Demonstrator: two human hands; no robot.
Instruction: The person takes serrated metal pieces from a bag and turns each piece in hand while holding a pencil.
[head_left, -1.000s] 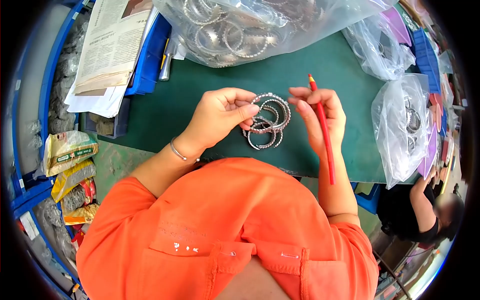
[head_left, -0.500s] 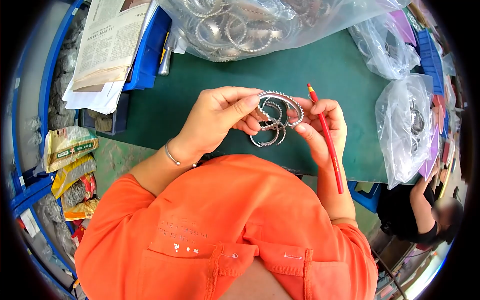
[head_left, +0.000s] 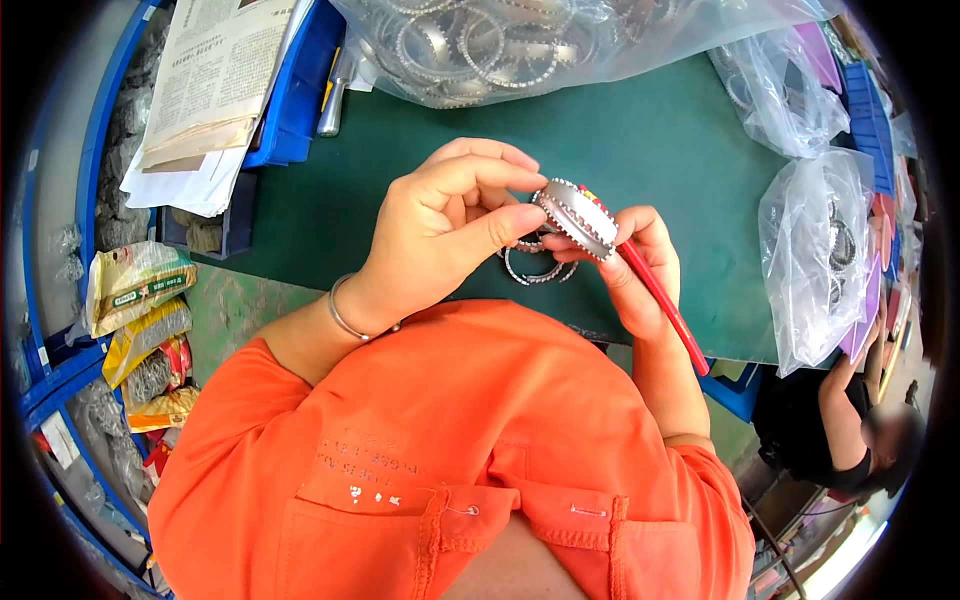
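Observation:
A silver toothed metal ring (head_left: 575, 218) is held up between my hands, tilted over the green table (head_left: 420, 125). My left hand (head_left: 455, 215) has thumb and fingers at the ring's left edge. On its right edge are the fingers of my right hand (head_left: 640, 275), which also holds a red pencil (head_left: 665, 305) slanting down to the right. Below the held ring, more toothed rings (head_left: 535, 277) lie on the table, partly hidden by it and by my fingers.
A large clear bag of rings (head_left: 500, 45) lies at the back. Smaller bags (head_left: 815, 260) are on the right, newspapers (head_left: 210, 80) and a blue bin (head_left: 300, 90) on the left. A person in black (head_left: 810, 425) is at the far right.
The held ring has been raised off the others and turned to show its broad side. My right hand has closed on its right edge, and the pencil has tilted further.

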